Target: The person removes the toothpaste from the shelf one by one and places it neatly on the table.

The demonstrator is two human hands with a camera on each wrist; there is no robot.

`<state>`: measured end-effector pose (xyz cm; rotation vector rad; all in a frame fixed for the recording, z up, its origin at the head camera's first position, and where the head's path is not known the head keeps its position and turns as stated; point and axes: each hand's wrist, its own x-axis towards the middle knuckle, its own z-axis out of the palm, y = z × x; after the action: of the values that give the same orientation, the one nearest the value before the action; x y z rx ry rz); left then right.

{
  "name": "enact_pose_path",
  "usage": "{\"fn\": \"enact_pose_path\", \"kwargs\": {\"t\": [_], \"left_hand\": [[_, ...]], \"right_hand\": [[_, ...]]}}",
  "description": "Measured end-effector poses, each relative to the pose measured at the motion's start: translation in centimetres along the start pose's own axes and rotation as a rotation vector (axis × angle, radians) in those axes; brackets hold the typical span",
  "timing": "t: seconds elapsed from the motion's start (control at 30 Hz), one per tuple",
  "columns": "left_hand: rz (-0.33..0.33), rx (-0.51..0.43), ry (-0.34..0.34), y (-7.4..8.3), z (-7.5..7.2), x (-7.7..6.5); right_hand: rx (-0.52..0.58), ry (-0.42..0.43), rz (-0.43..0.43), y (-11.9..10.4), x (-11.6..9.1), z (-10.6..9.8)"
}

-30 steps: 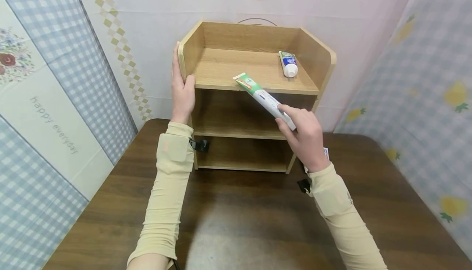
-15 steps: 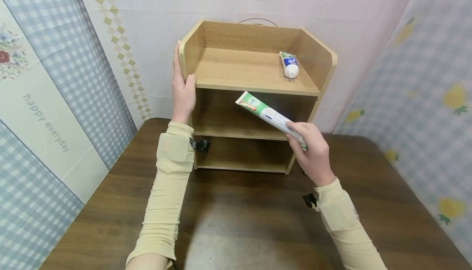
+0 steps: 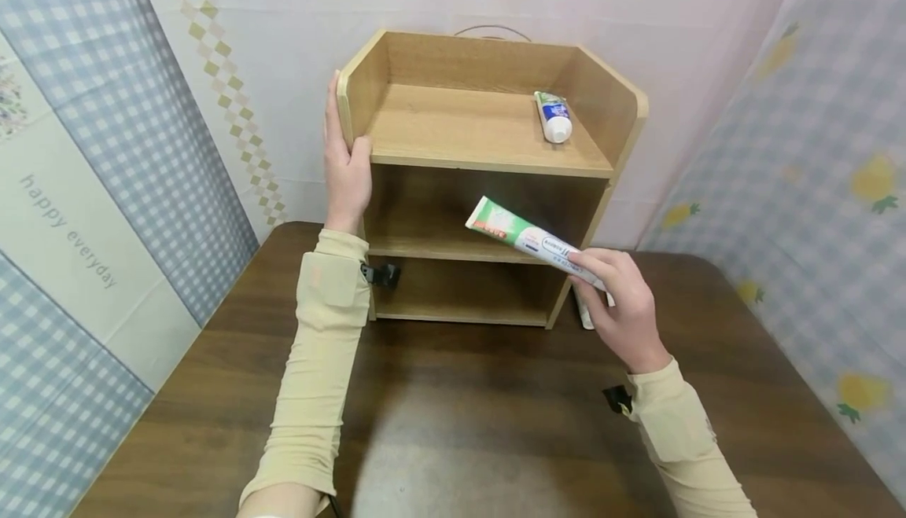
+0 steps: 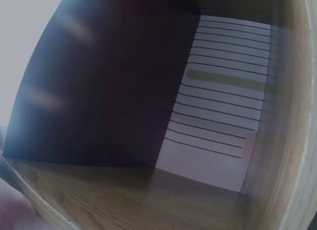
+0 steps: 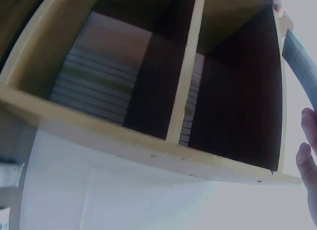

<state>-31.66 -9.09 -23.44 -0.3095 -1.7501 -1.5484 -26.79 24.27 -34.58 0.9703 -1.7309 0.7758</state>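
Note:
In the head view my left hand (image 3: 347,180) holds the upper left side panel of a wooden shelf unit (image 3: 460,126), its thumb at the panel's front edge and fingers along the outside. Between thumb and fingers, my right hand (image 3: 624,310) pinches one end of a green-and-white toothpaste tube (image 3: 527,236). The tube's flat crimped end points up and left, in front of the middle compartment. On the top board, near the right side, lies a second toothpaste tube (image 3: 555,119) with a blue label, its white cap facing me.
The unit stands at the back of a dark wooden table (image 3: 453,408). To its right, partly behind my right hand, lies another white tube (image 3: 583,312). The right wrist view shows white tube ends (image 5: 10,174) beside the unit. Patterned cloths hang behind and at both sides.
My right hand has moved down and to the right with the toothpaste tube, from the top board's front edge to below it. My left hand stays at the side panel.

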Motion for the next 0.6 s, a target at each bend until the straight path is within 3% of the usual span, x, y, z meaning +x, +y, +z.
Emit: {"fn": "enact_pose_path", "kwargs": {"t": [0.2,0.6], "left_hand": [[-0.002,0.005,-0.002,0.1,0.0,0.0],[-0.011,-0.008,0.001,0.0,0.0,0.0]], "right_hand": [[-0.039,-0.075,-0.062,0.1,-1.2,-1.2],[-0.108,-0.076,-0.056,0.3,-3.3,-4.9]]}}
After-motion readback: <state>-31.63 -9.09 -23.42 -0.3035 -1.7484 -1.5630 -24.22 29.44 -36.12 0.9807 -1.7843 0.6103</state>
